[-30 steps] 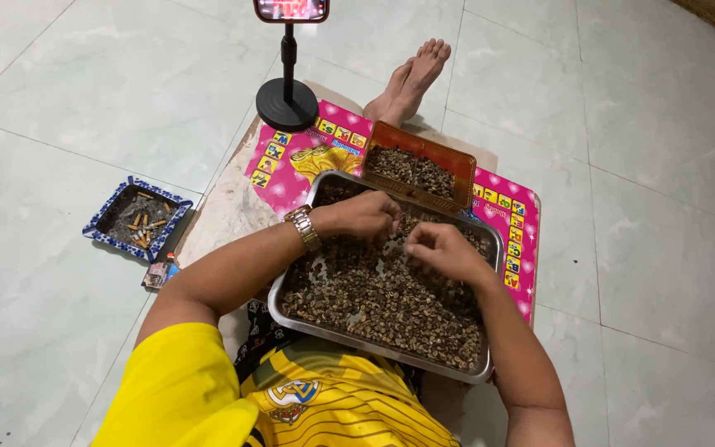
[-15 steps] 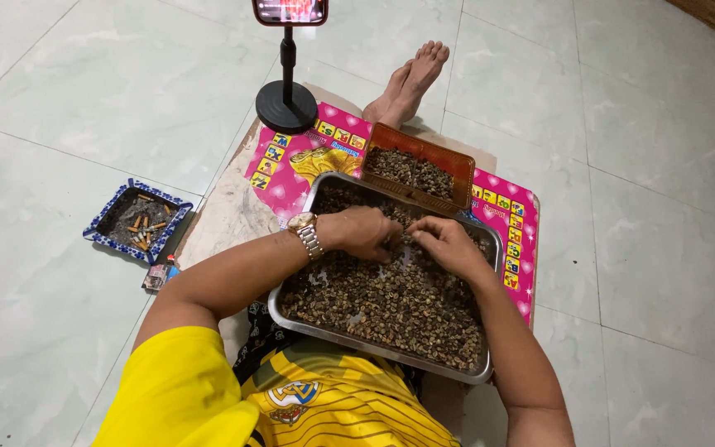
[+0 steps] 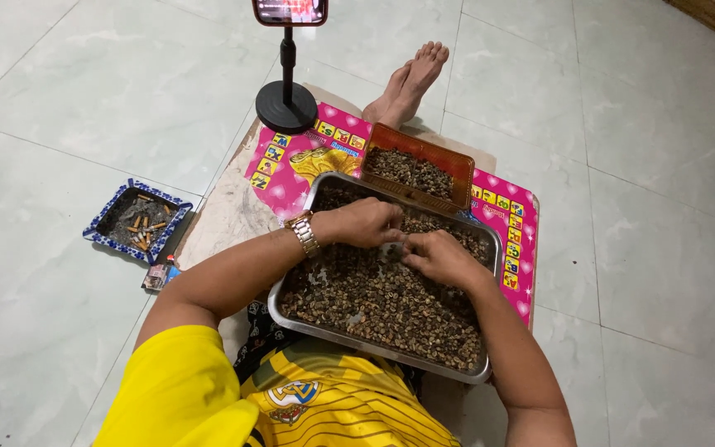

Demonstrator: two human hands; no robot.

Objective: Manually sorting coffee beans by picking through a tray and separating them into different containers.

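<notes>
A shallow metal tray [image 3: 293, 290] on my lap is full of small dark brown shells or seeds [image 3: 382, 302]. My left hand [image 3: 363, 222], with a gold wristwatch [image 3: 303, 233] on its wrist, rests in the pile near the tray's middle, fingers curled down onto the pieces. My right hand [image 3: 438, 255] lies just beside it, fingertips almost touching the left hand's, pinching at the pile. What each hand grips is too small to tell. A brown rectangular basket [image 3: 454, 164] holding more of the same pieces stands against the tray's far edge.
A pink printed mat [image 3: 291, 161] lies under the tray on pale floor tiles. A phone on a black round-based stand [image 3: 285, 106] is at the top. A blue ashtray [image 3: 136, 220] with cigarette butts sits left, a small lighter beside it. My bare feet [image 3: 411, 79] stretch ahead.
Both hands have drawn closer together over the middle of the tray, the right one sliding left toward the left hand. The tray and basket stay put.
</notes>
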